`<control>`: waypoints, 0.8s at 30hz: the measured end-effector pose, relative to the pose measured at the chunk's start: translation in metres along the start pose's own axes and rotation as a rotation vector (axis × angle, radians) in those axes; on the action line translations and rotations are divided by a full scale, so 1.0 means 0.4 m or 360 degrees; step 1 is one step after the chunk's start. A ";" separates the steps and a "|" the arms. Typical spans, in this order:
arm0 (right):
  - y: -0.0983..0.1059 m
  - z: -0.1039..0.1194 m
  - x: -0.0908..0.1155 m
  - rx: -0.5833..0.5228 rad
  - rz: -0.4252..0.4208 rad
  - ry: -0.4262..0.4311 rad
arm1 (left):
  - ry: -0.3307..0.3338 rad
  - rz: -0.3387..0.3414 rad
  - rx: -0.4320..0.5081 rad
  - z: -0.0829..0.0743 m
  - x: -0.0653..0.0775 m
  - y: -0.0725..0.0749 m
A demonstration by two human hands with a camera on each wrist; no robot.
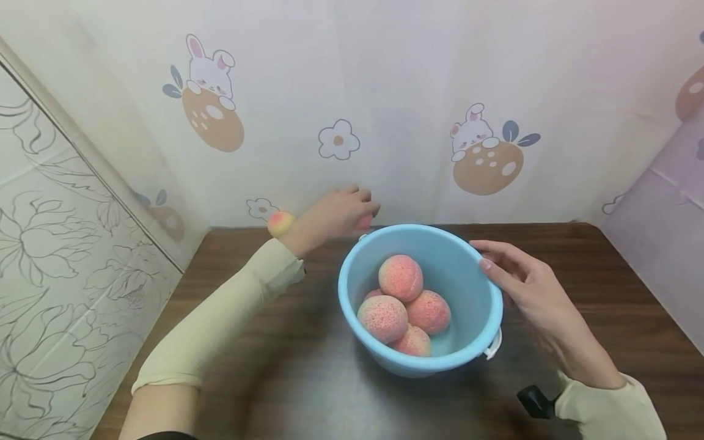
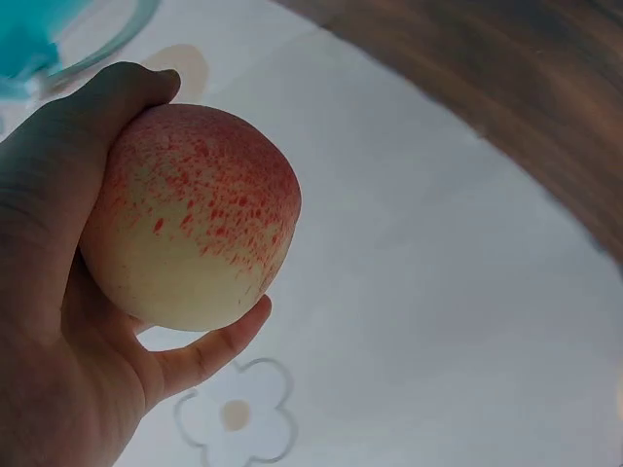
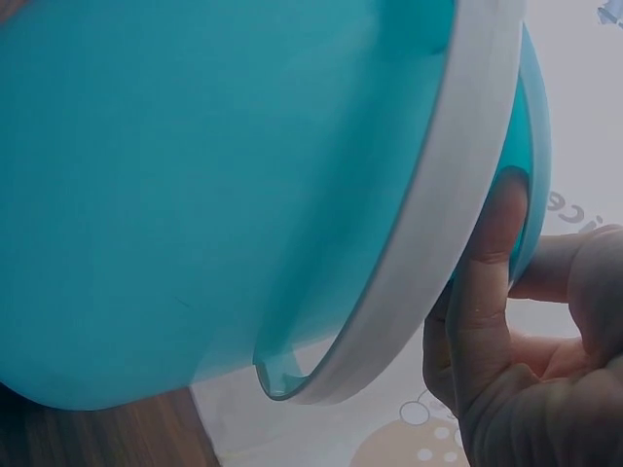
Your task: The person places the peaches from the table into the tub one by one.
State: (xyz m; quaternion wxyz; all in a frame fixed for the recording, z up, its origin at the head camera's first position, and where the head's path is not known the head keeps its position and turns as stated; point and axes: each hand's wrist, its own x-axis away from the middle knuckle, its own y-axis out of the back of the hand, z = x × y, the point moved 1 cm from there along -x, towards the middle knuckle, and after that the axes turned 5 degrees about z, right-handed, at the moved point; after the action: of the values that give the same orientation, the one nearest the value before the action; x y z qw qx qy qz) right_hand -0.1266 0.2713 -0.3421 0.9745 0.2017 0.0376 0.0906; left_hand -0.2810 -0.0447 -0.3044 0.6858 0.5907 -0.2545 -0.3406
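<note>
My left hand [image 1: 343, 214] is at the table's far edge, left of and behind the bucket, with its fingers round a peach [image 2: 195, 219] that is pale yellow below and speckled red above. In the head view most of that fruit is hidden by the hand. A light blue bucket [image 1: 420, 360] stands in the middle with several pink, speckled peaches [image 1: 400, 278] inside. On its right side, my right hand [image 1: 533, 299] pinches the rim between thumb and fingers. The white bucket handle [image 3: 428, 224] hangs along the outside, below the rim.
Another yellow and pink peach [image 1: 281, 223] shows behind the left wrist at the far edge. Brown wooden table [image 1: 275, 373] lies underneath. A white curtain [image 1: 385, 79] with rabbit prints closes off the back, and a flower-patterned panel [image 1: 55, 275] stands at the left.
</note>
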 end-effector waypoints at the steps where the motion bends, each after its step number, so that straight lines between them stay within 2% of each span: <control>1: 0.000 0.000 0.000 0.0001 -0.0001 0.0000 | 0.0007 -0.0009 0.0002 -0.002 0.002 0.010; 7: -0.001 -0.001 -0.001 -0.0010 0.0006 0.0004 | 0.0042 -0.0095 0.0018 -0.009 0.015 0.060; 11: -0.001 -0.002 -0.001 -0.0012 0.0005 0.0016 | 0.0024 -0.0186 0.0009 -0.022 0.022 0.089; 19: -0.001 -0.003 -0.003 -0.0020 0.0005 0.0011 | -0.0158 -0.0296 -0.0093 -0.100 0.042 0.150; 24: -0.002 -0.006 -0.003 -0.0030 0.0007 0.0006 | -0.0271 -0.0350 -0.0101 -0.158 0.053 0.172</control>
State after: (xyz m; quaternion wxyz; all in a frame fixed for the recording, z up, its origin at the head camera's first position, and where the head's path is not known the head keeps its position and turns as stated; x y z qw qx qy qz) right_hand -0.1278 0.2712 -0.3444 0.9761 0.1924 0.0382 0.0936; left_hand -0.2085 -0.0160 -0.2488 0.6387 0.5620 -0.2347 -0.4704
